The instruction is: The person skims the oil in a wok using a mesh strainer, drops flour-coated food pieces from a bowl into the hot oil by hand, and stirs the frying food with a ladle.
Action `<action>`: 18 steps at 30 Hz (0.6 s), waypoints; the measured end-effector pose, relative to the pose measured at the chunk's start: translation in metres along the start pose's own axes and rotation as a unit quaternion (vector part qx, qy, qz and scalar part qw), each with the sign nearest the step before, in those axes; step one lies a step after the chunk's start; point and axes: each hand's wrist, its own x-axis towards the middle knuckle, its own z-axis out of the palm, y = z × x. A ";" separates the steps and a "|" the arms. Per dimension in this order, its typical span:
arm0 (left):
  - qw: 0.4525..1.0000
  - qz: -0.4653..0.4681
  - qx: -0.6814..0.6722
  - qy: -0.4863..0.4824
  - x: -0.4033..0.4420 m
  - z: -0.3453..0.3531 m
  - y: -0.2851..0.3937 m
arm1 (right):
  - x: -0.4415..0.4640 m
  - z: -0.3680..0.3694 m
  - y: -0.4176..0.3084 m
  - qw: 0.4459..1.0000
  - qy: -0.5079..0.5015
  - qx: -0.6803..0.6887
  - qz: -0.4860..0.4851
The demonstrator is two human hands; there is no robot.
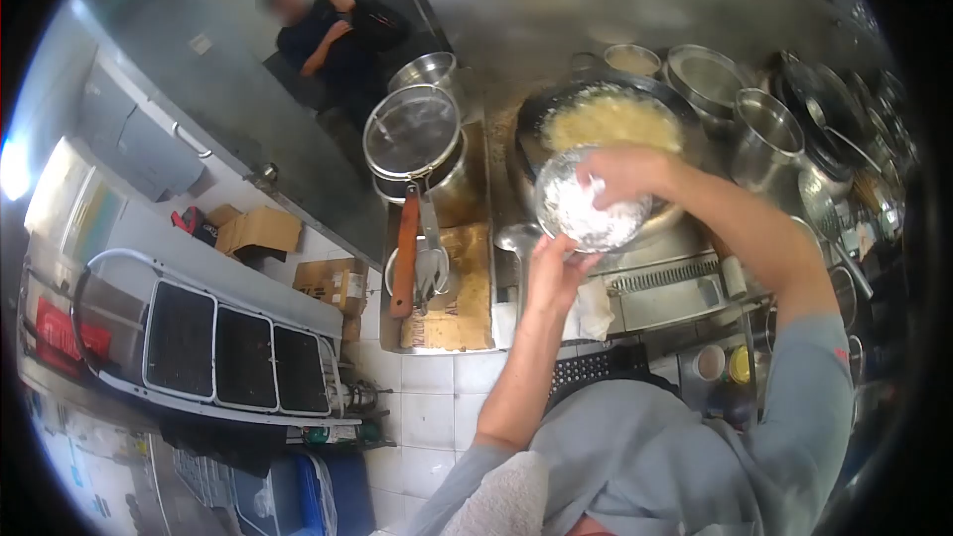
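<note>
A metal bowl [625, 228] with white powdery stuff [576, 201] in it is held by my left hand [558, 273], whose fingers grip its near rim. My right hand [627, 175] reaches over the bowl's far side with bent fingers at the powder; what those fingers hold, if anything, is hidden. Just beyond the bowl is a large dark wok [534, 119] with bubbling yellowish food [615, 117] in it. The bowl is above the wok's near edge.
Left of the wok stands a pot with a strainer [412, 134] and a wooden-handled tool [404, 253]. Metal pots [767, 139] and a skimmer [819, 201] are at the right. A folded step ladder [228, 347] lies left. Another person [328, 45] stands by the doorway.
</note>
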 end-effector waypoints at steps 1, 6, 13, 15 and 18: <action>1.000 -0.004 -0.003 -0.007 -0.002 0.005 0.005 | -0.001 -0.005 0.002 1.000 0.022 0.007 0.009; 0.999 0.022 0.018 0.022 0.003 0.009 0.006 | -0.003 0.011 0.010 0.979 0.183 -0.035 -0.086; 0.999 0.024 0.022 0.025 0.006 0.002 0.005 | -0.006 0.016 0.009 0.986 0.143 0.074 -0.036; 0.999 0.024 0.026 0.024 0.007 0.001 0.006 | -0.008 0.014 0.005 0.978 0.191 0.077 -0.044; 0.999 0.025 0.034 0.024 0.011 -0.002 0.009 | -0.009 0.008 0.000 0.969 0.240 0.043 -0.036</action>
